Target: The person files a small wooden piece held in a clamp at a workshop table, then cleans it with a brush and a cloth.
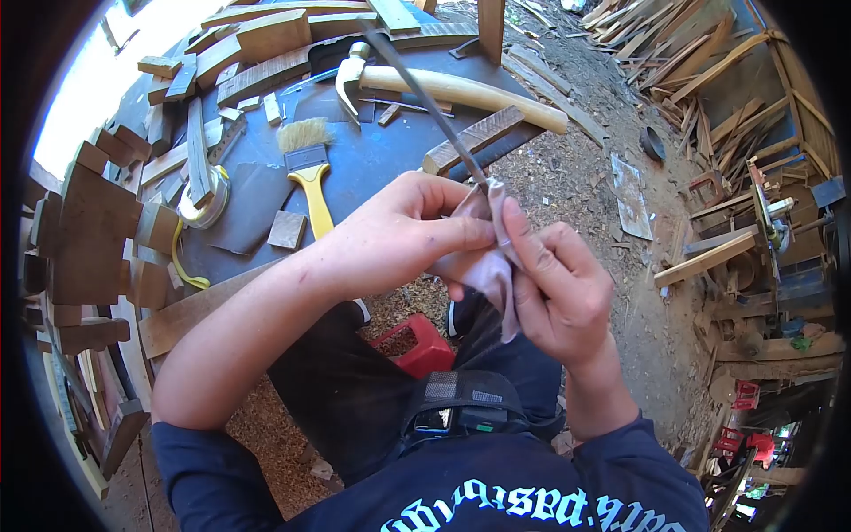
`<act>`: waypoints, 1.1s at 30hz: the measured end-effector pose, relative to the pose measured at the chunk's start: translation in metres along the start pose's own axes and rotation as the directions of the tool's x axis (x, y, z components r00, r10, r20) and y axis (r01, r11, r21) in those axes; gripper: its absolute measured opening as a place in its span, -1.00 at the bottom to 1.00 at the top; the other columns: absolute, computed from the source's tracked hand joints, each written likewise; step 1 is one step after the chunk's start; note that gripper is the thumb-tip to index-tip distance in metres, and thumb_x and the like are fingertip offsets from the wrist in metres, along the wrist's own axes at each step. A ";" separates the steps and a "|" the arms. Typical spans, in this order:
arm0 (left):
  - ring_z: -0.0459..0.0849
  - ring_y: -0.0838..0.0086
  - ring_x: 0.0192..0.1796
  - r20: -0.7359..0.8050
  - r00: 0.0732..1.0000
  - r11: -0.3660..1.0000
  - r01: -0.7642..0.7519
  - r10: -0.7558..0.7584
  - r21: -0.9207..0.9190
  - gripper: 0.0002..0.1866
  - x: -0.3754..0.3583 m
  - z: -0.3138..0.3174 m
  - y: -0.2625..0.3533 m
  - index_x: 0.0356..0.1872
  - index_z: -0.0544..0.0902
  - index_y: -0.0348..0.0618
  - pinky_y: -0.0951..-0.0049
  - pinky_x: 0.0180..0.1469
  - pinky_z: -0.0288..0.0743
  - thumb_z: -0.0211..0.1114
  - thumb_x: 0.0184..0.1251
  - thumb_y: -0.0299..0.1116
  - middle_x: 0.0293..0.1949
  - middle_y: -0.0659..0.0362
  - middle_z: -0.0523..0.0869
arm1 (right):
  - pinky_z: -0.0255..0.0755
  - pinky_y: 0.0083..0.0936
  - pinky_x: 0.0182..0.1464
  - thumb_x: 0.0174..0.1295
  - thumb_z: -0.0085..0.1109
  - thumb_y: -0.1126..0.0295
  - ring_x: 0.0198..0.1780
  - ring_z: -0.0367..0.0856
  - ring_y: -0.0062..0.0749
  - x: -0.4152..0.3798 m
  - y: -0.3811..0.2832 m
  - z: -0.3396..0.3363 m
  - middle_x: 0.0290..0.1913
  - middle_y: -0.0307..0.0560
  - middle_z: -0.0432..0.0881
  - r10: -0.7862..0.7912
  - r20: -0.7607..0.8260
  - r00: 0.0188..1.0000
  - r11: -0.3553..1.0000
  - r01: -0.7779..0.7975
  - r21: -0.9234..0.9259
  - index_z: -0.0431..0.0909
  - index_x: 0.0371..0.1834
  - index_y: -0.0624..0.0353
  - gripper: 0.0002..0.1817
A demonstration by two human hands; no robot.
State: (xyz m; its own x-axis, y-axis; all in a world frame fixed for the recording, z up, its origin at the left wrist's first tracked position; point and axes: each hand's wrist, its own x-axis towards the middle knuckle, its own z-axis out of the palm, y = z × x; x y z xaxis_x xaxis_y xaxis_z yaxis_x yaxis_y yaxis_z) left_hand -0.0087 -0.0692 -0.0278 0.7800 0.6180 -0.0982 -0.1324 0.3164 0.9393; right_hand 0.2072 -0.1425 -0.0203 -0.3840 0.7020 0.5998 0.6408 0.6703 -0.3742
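A long, thin dark metal tool [430, 102], perhaps a file, slants up and left from between my hands. Its near end is wrapped in a pale pinkish cloth [489, 275]. My left hand [412, 226] is closed, pinching the cloth between thumb and fingers. On the other side, my right hand [563, 288] is also closed, its thumb and fingers pressing the cloth against the tool. Whatever handle the tool has is hidden under the cloth. Beyond my hands, a claw hammer [443, 86] and a yellow-handled brush [308, 173] lie on the dark tabletop [257, 146].
Wood pieces [275, 40] are stacked along the table's back and left. A tape roll [206, 202] and a small wood block [286, 230] lie on the left. Below is a red stool [415, 346]. Scrap wood [683, 97] piles up at the right, beyond the shaving-strewn ground [567, 191].
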 end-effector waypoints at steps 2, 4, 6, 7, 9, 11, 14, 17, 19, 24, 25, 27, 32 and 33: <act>0.79 0.57 -0.18 0.004 1.000 0.998 -0.009 0.009 -0.069 -0.46 0.000 0.005 -0.001 0.31 0.60 -0.32 0.53 -0.24 0.70 0.32 0.58 -0.07 -0.14 0.18 0.81 | 0.50 -0.38 -0.35 0.07 0.31 0.68 -0.42 0.53 -0.31 -0.003 0.000 -0.001 -0.37 -0.12 0.46 -0.011 0.031 0.999 0.999 0.012 -0.053 0.65 0.36 0.20 -0.34; 0.81 0.56 -0.16 -0.017 1.000 0.996 -0.012 0.011 -0.092 -0.40 -0.002 0.010 0.001 0.37 0.55 -0.33 0.53 -0.20 0.72 0.31 0.58 -0.02 -0.10 0.16 0.81 | 0.49 -0.36 -0.35 0.04 0.35 0.65 -0.41 0.53 -0.30 -0.005 0.002 -0.001 -0.36 -0.14 0.44 0.003 0.047 0.999 0.997 0.001 -0.076 0.67 0.32 0.19 -0.35; 0.81 0.56 -0.14 -0.011 1.000 1.000 -0.016 0.017 0.019 -0.40 -0.001 0.008 0.001 0.36 0.56 -0.33 0.55 -0.18 0.72 0.29 0.59 -0.01 -0.09 0.16 0.81 | 0.49 -0.35 -0.35 0.04 0.38 0.62 -0.39 0.53 -0.29 -0.003 0.001 -0.004 -0.34 -0.14 0.44 -0.029 0.065 0.997 0.994 0.036 -0.105 0.71 0.27 0.19 -0.40; 0.82 0.56 -0.13 -0.009 1.000 0.997 -0.018 0.019 0.074 -0.41 -0.001 0.007 0.001 0.36 0.57 -0.33 0.56 -0.17 0.72 0.28 0.60 -0.01 -0.09 0.15 0.81 | 0.48 -0.34 -0.35 0.03 0.39 0.61 -0.38 0.54 -0.28 -0.003 0.001 -0.005 -0.33 -0.14 0.44 -0.044 0.075 0.996 0.991 0.053 -0.119 0.72 0.24 0.20 -0.42; 0.82 0.56 -0.13 -0.005 1.000 0.999 -0.005 0.005 0.051 -0.41 0.000 0.006 -0.001 0.36 0.57 -0.34 0.55 -0.17 0.72 0.28 0.60 -0.02 -0.07 0.15 0.82 | 0.48 -0.32 -0.35 0.03 0.40 0.59 -0.37 0.54 -0.28 -0.003 0.005 -0.004 -0.31 -0.13 0.45 -0.054 0.061 0.997 0.992 0.060 -0.110 0.74 0.20 0.21 -0.45; 0.81 0.57 -0.12 0.008 1.000 1.000 -0.014 0.013 0.022 -0.44 0.000 0.006 -0.002 0.35 0.58 -0.34 0.56 -0.15 0.72 0.28 0.61 -0.05 -0.06 0.14 0.82 | 0.50 -0.34 -0.32 0.04 0.41 0.58 -0.33 0.56 -0.30 -0.001 0.007 -0.006 -0.27 -0.12 0.47 -0.046 0.063 0.997 0.997 0.050 -0.065 0.75 0.18 0.22 -0.48; 0.80 0.59 -0.10 0.031 0.996 0.997 -0.078 0.078 -0.008 -0.50 0.000 0.006 -0.002 0.31 0.62 -0.35 0.57 -0.08 0.69 0.30 0.60 -0.12 -0.06 0.14 0.82 | 0.55 -0.40 -0.24 0.10 0.40 0.57 -0.23 0.62 -0.37 0.005 0.003 -0.016 -0.17 -0.09 0.55 0.019 0.069 0.997 0.990 -0.028 0.135 0.74 0.19 0.25 -0.51; 0.79 0.62 -0.08 0.019 0.986 0.985 -0.166 0.165 0.039 -0.59 0.002 0.002 -0.003 0.24 0.69 -0.33 0.59 -0.03 0.65 0.35 0.57 -0.22 -0.08 0.16 0.83 | 0.60 -0.47 -0.15 0.13 0.44 0.58 -0.13 0.69 -0.42 0.001 -0.001 -0.018 -0.06 -0.05 0.64 0.296 0.065 0.953 0.850 -0.294 0.437 0.71 0.22 0.29 -0.50; 0.77 0.63 -0.09 -0.011 0.979 0.973 -0.203 0.206 0.111 -0.64 0.002 0.001 -0.003 0.19 0.73 -0.31 0.60 -0.02 0.63 0.38 0.54 -0.29 -0.10 0.17 0.84 | 0.63 -0.50 -0.14 0.12 0.46 0.61 -0.12 0.72 -0.44 -0.002 -0.005 -0.017 -0.05 -0.05 0.69 0.505 0.107 0.857 0.659 -0.462 0.593 0.70 0.22 0.30 -0.48; 0.78 0.62 -0.13 -0.069 0.990 0.984 -0.111 0.121 0.143 -0.68 0.000 0.006 0.001 0.16 0.74 -0.31 0.59 -0.05 0.64 0.41 0.51 -0.35 -0.14 0.18 0.85 | 0.60 -0.59 -0.24 0.04 0.44 0.69 -0.27 0.76 -0.41 -0.002 0.001 -0.015 -0.19 -0.01 0.76 0.214 -0.039 0.976 0.962 -0.203 0.183 0.74 0.16 0.29 -0.49; 0.78 0.61 -0.14 -0.098 0.992 0.986 -0.070 0.085 0.149 -0.67 0.000 0.008 0.004 0.18 0.73 -0.31 0.58 -0.05 0.64 0.41 0.51 -0.36 -0.14 0.18 0.85 | 0.59 -0.56 -0.29 0.00 0.44 0.71 -0.30 0.75 -0.38 -0.001 0.002 -0.012 -0.24 -0.02 0.72 0.074 -0.108 0.991 0.997 -0.070 0.041 0.77 0.11 0.27 -0.49; 0.79 0.59 -0.12 -0.121 0.988 0.994 -0.085 0.092 0.066 -0.64 -0.003 0.014 0.009 0.20 0.71 -0.33 0.57 -0.03 0.66 0.41 0.50 -0.37 -0.12 0.17 0.84 | 0.57 -0.55 -0.34 -0.01 0.45 0.72 -0.33 0.72 -0.40 -0.005 0.004 -0.004 -0.28 -0.09 0.68 0.013 -0.155 0.988 0.998 -0.021 -0.051 0.79 0.09 0.25 -0.50; 0.80 0.57 -0.10 -0.161 0.971 0.982 -0.184 0.175 -0.045 -0.58 -0.003 0.016 0.001 0.24 0.66 -0.36 0.52 0.00 0.69 0.46 0.44 -0.39 -0.04 0.13 0.83 | 0.51 -0.54 -0.40 -0.02 0.47 0.72 -0.36 0.64 -0.47 -0.007 0.002 -0.001 -0.26 -0.18 0.59 -0.044 -0.189 0.981 0.978 0.004 -0.206 0.81 0.08 0.21 -0.49; 0.80 0.57 -0.09 -0.164 0.964 0.975 -0.219 0.210 -0.040 -0.57 -0.002 0.016 -0.001 0.23 0.67 -0.35 0.51 0.01 0.70 0.48 0.43 -0.39 -0.02 0.13 0.83 | 0.50 -0.55 -0.41 -0.03 0.47 0.72 -0.36 0.63 -0.48 -0.006 0.003 0.000 -0.24 -0.17 0.59 -0.043 -0.205 0.978 0.975 -0.004 -0.223 0.81 0.09 0.21 -0.49</act>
State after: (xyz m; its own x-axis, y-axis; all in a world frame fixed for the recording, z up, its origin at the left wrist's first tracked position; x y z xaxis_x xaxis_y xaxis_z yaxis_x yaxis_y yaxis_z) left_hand -0.0001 -0.0821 -0.0228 0.6240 0.7799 0.0491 -0.3246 0.2016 0.9241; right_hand 0.2120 -0.1447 -0.0249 -0.2667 0.6081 0.7477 0.7743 0.5972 -0.2095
